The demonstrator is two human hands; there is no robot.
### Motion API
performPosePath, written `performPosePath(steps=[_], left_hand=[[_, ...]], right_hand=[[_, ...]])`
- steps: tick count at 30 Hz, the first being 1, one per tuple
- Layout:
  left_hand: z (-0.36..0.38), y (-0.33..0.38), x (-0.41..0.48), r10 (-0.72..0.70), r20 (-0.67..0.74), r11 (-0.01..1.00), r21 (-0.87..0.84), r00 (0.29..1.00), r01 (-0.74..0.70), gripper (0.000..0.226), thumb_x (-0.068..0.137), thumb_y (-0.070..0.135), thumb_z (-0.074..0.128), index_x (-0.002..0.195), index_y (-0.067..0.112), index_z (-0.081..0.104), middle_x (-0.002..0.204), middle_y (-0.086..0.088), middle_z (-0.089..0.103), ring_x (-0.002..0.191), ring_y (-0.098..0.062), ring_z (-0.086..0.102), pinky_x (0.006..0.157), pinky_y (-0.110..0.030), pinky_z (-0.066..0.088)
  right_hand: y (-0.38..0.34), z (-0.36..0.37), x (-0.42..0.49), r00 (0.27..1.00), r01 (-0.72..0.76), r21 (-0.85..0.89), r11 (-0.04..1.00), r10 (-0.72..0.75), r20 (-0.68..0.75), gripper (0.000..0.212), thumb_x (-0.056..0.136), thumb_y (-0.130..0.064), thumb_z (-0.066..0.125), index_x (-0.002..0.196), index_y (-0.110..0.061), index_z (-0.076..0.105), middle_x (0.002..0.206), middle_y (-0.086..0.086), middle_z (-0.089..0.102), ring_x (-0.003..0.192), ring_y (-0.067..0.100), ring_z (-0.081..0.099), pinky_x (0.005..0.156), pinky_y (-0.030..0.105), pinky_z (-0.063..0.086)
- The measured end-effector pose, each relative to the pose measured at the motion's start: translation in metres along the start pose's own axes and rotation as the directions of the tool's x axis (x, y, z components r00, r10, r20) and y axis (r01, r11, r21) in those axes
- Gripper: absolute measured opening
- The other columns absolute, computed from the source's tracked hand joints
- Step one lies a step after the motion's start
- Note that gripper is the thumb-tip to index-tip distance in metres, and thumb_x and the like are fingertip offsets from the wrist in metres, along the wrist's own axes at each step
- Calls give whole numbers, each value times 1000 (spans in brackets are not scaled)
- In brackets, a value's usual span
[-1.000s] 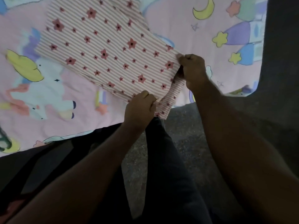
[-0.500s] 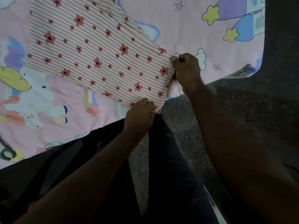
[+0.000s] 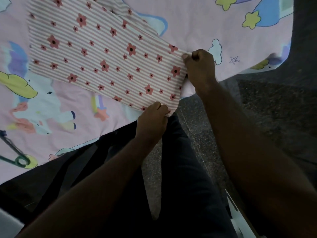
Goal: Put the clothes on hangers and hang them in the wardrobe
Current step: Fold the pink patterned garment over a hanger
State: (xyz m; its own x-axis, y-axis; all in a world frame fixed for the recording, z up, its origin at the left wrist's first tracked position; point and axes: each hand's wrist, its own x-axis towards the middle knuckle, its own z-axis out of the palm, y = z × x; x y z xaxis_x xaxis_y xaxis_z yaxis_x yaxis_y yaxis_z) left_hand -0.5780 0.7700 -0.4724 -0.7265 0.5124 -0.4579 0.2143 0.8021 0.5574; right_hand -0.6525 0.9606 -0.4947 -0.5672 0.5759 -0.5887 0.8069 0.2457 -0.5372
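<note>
Your left hand (image 3: 151, 117) and right hand (image 3: 199, 67) each pinch a corner of the pink-and-white striped cloth garment with red flowers (image 3: 103, 60), which lies flat on the bed's pink cartoon-print sheet (image 3: 205, 23), its near edge at the bed's edge.

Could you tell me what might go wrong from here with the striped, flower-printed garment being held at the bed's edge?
1. Both the left hand and right hand pinch only the near hem of the pink-striped, red-flowered cotton garment; a quick lift could let it slip onto the dark speckled floor.
2. Dragging it may bunch the pink cartoon-print bedsheet.
3. No hanger is clearly in view.
</note>
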Motion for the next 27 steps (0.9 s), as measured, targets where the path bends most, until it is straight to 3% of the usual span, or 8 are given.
performPosePath(steps=[9, 11, 13, 15, 18, 22, 25, 27], left_hand=[[8, -7, 6, 135, 70, 988, -84, 988, -129, 20, 83, 29, 66, 86, 9, 63, 87, -9, 59, 79, -27, 58, 64, -33, 44], [-1, -8, 12, 155, 12, 979, -140, 988, -151, 24, 88, 33, 59, 83, 10, 64, 82, -6, 58, 74, -20, 56, 63, -29, 41], [-18, -20, 24, 82, -85, 975, -202, 993, -98, 22, 90, 28, 57, 81, 9, 64, 78, -4, 56, 73, -14, 50, 66, -24, 37], [-43, -47, 41, -35, -231, 979, -203, 972, -13, 21, 91, 23, 58, 79, 8, 65, 76, -4, 57, 73, -16, 51, 69, -17, 34], [-80, -113, 69, -177, -353, 984, -80, 919, 159, 28, 91, 28, 53, 86, 5, 66, 87, -15, 65, 87, -29, 59, 77, -28, 40], [-117, -182, 82, -49, -214, 977, 193, 976, 91, 40, 95, 39, 45, 96, 5, 66, 101, -20, 63, 99, -38, 59, 88, -38, 43], [-145, -204, 77, -43, -312, 973, 201, 949, 110, 33, 85, 28, 54, 103, 2, 64, 103, -24, 59, 103, -39, 56, 88, -40, 42], [-169, -215, 73, -236, -491, 938, 111, 838, 329, 37, 83, 29, 55, 114, 9, 61, 115, -18, 56, 112, -37, 52, 89, -41, 41]], right_hand=[[3, 0, -18, 989, -120, 102, 987, 128, -74, 44, 80, -50, 75, 102, -19, 53, 86, -13, 56, 88, 9, 61, 83, 26, 53], [4, 2, -30, 987, -150, 147, 978, 156, -32, 52, 77, -49, 78, 109, -16, 54, 88, -13, 57, 84, 4, 61, 75, 17, 53], [3, 4, -41, 982, -186, 199, 962, 187, 14, 55, 77, -45, 80, 111, -12, 53, 89, -12, 57, 78, -2, 59, 63, 8, 49], [5, 6, -46, 971, -237, 275, 932, 228, 67, 54, 76, -40, 82, 109, -13, 50, 98, -4, 60, 86, 8, 65, 71, 23, 59], [-2, 11, -51, 953, -303, 416, 857, 276, 126, 57, 76, -27, 84, 114, -11, 44, 113, 7, 59, 99, 20, 66, 79, 45, 60], [-4, 32, -60, 952, -284, 536, 795, 300, 59, 61, 75, -7, 82, 118, -7, 39, 109, 6, 60, 93, 14, 65, 76, 28, 58], [6, 41, -63, 947, -280, 590, 757, 317, 42, 61, 65, -22, 88, 111, 3, 55, 103, 17, 68, 83, 20, 67, 67, 29, 54], [9, 42, -64, 949, -300, 527, 795, 304, 81, 41, 69, -33, 84, 92, -5, 66, 92, 12, 70, 82, 24, 67, 66, 32, 51]])
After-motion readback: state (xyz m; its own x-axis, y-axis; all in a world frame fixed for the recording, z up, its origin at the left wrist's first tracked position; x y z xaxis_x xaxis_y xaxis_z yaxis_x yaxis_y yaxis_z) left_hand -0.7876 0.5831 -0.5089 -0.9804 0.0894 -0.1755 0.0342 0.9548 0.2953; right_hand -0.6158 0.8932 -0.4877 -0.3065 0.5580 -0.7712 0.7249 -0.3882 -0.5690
